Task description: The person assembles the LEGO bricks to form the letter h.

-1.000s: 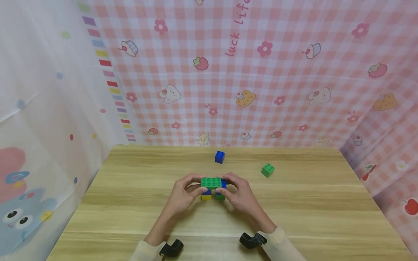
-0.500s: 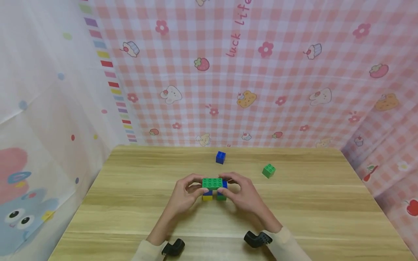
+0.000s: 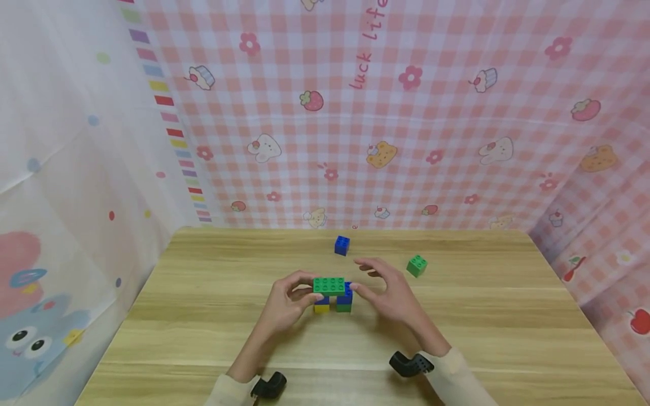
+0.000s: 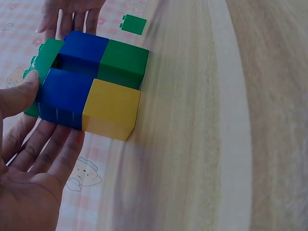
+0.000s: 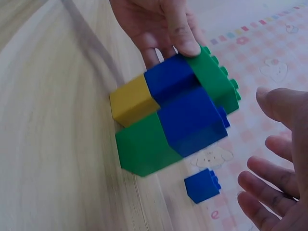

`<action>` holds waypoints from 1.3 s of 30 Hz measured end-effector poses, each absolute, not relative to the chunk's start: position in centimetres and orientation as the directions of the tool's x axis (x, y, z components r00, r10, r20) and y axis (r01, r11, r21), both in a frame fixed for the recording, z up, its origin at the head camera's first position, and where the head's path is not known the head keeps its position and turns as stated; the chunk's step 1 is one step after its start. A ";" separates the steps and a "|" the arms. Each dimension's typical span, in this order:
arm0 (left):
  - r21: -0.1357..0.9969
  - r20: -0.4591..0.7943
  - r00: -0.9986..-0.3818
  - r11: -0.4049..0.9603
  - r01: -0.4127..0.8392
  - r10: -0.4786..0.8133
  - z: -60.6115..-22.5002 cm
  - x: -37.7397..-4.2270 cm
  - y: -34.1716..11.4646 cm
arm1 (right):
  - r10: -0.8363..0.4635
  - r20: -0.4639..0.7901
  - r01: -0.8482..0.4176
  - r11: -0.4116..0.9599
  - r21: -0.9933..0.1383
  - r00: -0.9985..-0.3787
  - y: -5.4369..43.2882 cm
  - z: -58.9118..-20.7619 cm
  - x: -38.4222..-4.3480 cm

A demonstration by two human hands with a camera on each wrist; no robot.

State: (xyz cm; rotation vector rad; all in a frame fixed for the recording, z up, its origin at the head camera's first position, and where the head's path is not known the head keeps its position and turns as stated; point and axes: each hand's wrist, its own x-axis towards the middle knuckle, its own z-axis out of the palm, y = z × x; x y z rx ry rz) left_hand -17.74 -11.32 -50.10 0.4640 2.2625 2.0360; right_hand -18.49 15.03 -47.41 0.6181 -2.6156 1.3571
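A long green brick point(image 3: 329, 286) bridges the tops of two short stacks in the middle of the table. The left stack is a blue brick point(image 4: 66, 91) over a yellow brick point(image 4: 111, 108). In the right stack, another blue brick point(image 5: 192, 120) sits over a green brick point(image 5: 147, 144); some of its studs show beyond the bridge's end. My left hand point(image 3: 288, 301) pinches the long green brick's left end, thumb in front and fingers behind. My right hand point(image 3: 393, 296) is just right of the stacks, fingers spread and apart from the bricks, holding nothing.
A loose blue brick point(image 3: 342, 246) lies behind the stacks, and a loose green brick point(image 3: 417, 266) farther right. The wooden table point(image 3: 228, 248) ends at a pink checked cloth point(image 3: 284, 169) behind. A pale curtain point(image 3: 66, 169) hangs on the left.
My right hand has let go of the bridge's right end and drawn off to the right, its fingers opening. The left hand keeps its hold; the stacks stay in place.
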 end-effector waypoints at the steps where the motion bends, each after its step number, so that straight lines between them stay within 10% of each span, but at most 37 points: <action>1: 0.980 0.151 -0.953 0.083 0.178 0.262 -50.1 -17.7 -11.3 | -0.289 0.295 -0.407 0.512 -0.756 -0.911 15.2 -47.5 -18.6; 39: 0.979 0.130 -0.957 0.122 0.166 0.261 -50.1 -17.7 -11.5 | -0.074 0.299 -0.281 0.604 -0.746 -0.951 23.9 -49.6 -21.5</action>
